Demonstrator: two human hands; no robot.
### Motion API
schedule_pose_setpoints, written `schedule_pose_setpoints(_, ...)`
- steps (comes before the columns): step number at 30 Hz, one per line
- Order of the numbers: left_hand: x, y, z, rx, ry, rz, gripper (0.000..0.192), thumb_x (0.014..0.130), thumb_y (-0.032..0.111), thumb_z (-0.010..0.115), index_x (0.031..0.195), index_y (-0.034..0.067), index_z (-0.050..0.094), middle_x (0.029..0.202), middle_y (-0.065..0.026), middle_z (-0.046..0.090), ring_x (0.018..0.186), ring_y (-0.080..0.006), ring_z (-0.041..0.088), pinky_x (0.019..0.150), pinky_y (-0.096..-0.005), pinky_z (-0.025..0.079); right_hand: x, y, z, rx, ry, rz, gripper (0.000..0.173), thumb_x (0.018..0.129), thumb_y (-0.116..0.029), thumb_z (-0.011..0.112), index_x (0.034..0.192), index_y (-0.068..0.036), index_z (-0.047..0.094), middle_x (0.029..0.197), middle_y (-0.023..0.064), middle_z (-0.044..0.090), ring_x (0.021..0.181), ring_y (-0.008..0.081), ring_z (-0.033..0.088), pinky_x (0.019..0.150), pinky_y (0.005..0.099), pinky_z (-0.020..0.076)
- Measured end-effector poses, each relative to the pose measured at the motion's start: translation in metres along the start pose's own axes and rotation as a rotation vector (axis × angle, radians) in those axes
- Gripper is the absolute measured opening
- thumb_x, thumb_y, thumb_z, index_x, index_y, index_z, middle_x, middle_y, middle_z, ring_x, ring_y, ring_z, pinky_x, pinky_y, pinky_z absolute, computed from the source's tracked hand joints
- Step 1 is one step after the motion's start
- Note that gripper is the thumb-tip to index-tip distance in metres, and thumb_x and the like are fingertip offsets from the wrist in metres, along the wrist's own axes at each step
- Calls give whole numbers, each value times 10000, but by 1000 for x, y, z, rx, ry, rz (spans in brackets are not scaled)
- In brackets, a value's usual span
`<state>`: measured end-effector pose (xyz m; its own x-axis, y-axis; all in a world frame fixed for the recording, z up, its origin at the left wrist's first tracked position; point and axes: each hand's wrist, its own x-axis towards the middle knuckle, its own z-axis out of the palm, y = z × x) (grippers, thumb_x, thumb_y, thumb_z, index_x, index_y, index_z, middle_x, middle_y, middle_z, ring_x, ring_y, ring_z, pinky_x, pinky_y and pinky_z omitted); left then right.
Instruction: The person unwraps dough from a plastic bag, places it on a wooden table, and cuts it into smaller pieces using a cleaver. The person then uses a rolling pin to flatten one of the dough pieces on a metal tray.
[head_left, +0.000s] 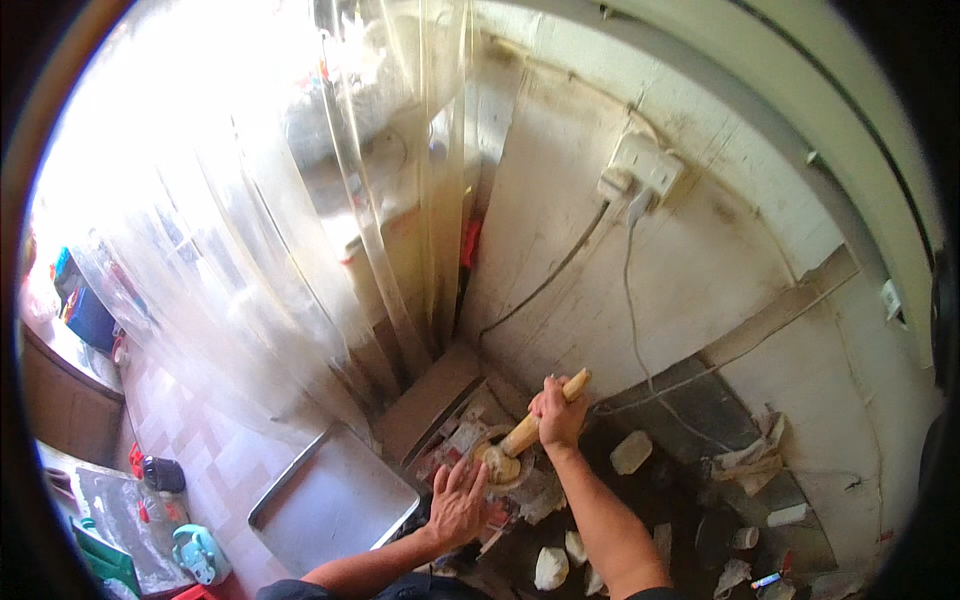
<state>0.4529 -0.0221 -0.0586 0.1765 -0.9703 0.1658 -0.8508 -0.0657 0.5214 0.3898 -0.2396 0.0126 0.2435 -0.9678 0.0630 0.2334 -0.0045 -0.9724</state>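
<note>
My right hand (561, 415) is closed around a thick wooden stick (523, 435) that slants down to the left. The stick's lower end meets a pale yellow lump (501, 460) in the round mouth of a dusty machine (457, 444). My left hand (459, 506) lies beside that mouth, palm down and fingers spread. Its fingertips are at the lump's near edge; whether they press on it I cannot tell. Much of the machine's body is hidden under my hands and forearms.
A shallow metal tray (337, 499) is left of the machine. Clear plastic strips (300, 300) hang beyond it. Two cords run from a wall socket (645, 166) down the stained board (600, 262). Pale lumps (552, 568) and scraps litter the dark floor at right.
</note>
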Motion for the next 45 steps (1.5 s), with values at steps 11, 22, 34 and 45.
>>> schedule_pose_setpoints(11,-6,-5,7,55,-58,0,779,883,497,594,1462,18,390,1503,-133,425,1440,-359,264,1167,-587,102,-11,2,14,-72,-71,1,333,941,-121,573,657,-108,400,524,-6,445,452,107,459,478,311,428)
schedule_pose_setpoints(22,-2,-2,-6,63,-103,-5,805,847,465,651,1481,60,366,1533,-141,370,1440,-356,265,1163,-588,134,-70,-12,-7,-140,-267,-223,258,897,-102,575,661,-38,492,627,9,558,585,108,539,550,303,456)
schedule_pose_setpoints(34,24,-9,7,46,-78,54,757,870,436,648,1421,-30,419,1479,-181,411,1471,-352,216,1168,-580,168,-53,-62,-18,125,-99,-160,314,965,-79,490,676,-104,371,538,-19,367,460,109,377,501,315,403)
schedule_pose_setpoints(45,39,-9,19,40,-75,9,730,859,481,646,1345,-41,489,1399,-184,434,1432,-350,260,1180,-560,155,-15,-33,1,41,-39,-72,343,949,-108,534,640,-105,384,522,3,422,452,120,419,497,319,420)
